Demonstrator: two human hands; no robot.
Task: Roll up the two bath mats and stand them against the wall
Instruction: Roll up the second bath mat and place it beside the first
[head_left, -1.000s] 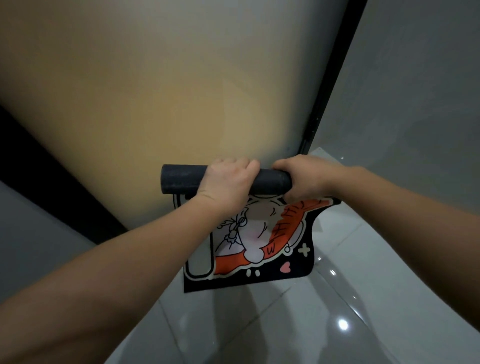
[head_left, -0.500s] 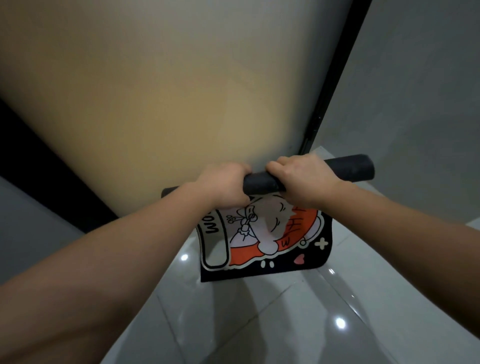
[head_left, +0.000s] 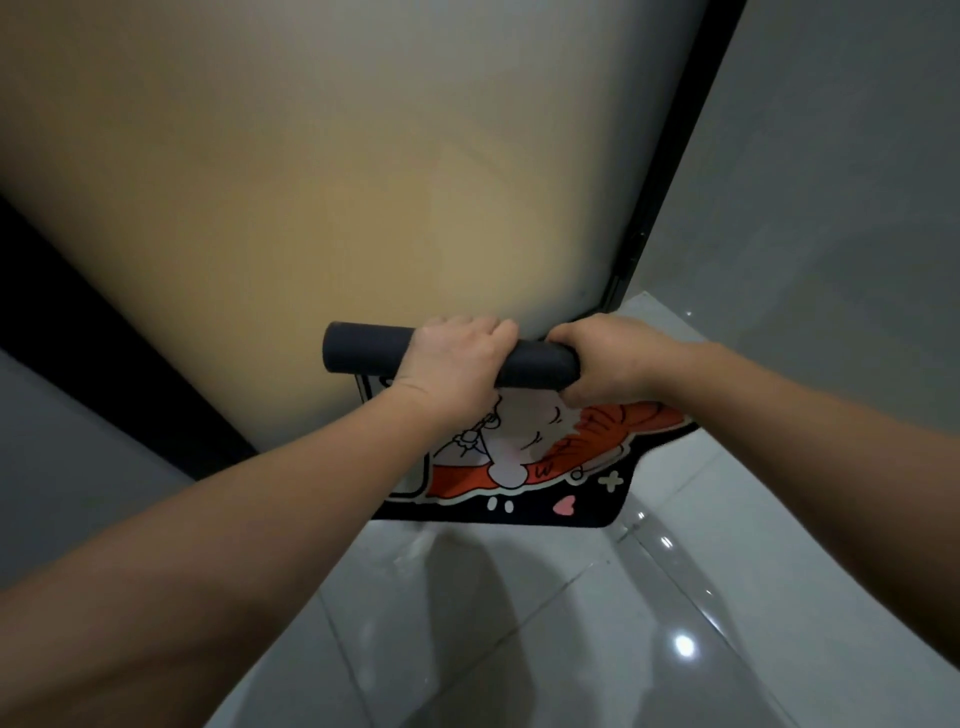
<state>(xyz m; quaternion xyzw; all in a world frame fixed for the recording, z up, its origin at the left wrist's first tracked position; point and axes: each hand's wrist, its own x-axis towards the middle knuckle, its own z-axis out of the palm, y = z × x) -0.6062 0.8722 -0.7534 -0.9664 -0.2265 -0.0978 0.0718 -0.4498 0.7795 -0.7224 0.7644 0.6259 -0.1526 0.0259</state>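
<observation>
A bath mat (head_left: 524, 467) with a black border and an orange and white cartoon print is held in the air, partly rolled. Its rolled part forms a dark grey tube (head_left: 363, 353) lying level across the middle of the view. My left hand (head_left: 457, 358) grips the tube near its centre. My right hand (head_left: 608, 358) grips the tube's right end. The loose part of the mat hangs below the tube above the floor. Only one mat is in view.
A frosted, warm-lit glass door (head_left: 311, 182) with a black frame (head_left: 670, 156) stands just behind the mat. A grey wall (head_left: 831, 182) is to the right. The floor (head_left: 571, 623) is glossy grey tile with light reflections.
The rolled tube shifted left again after sticking out to the right half a second ago. The hanging printed part swung and its right corner now trails out to the right.
</observation>
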